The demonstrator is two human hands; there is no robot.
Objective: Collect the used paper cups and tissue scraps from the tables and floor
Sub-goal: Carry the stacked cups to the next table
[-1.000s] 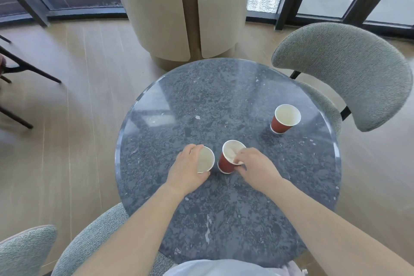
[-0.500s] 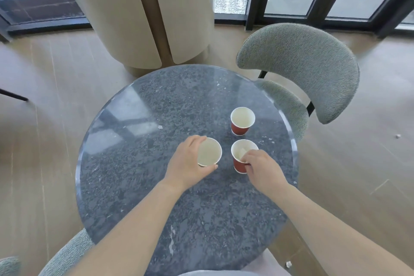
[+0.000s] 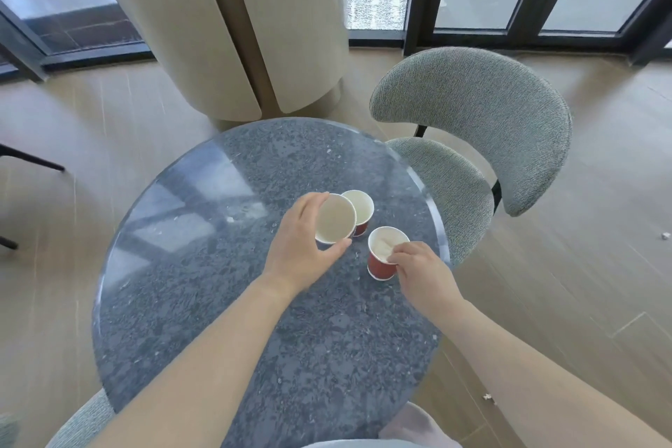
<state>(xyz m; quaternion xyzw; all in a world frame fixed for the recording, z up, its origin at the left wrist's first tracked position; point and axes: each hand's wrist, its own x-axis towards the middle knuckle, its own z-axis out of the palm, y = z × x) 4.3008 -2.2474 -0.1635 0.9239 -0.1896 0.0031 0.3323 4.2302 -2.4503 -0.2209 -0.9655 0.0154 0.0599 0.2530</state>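
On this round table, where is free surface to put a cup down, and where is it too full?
Free: the left half of the table, from the left hand to the rim, and the near part between the forearms. Crowded: right of centre, where three paper cups cluster with the right hand.

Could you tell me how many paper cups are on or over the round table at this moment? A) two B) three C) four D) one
B: the left hand holds one cup tilted above a second cup on the table, and the right hand pinches the rim of a third cup.
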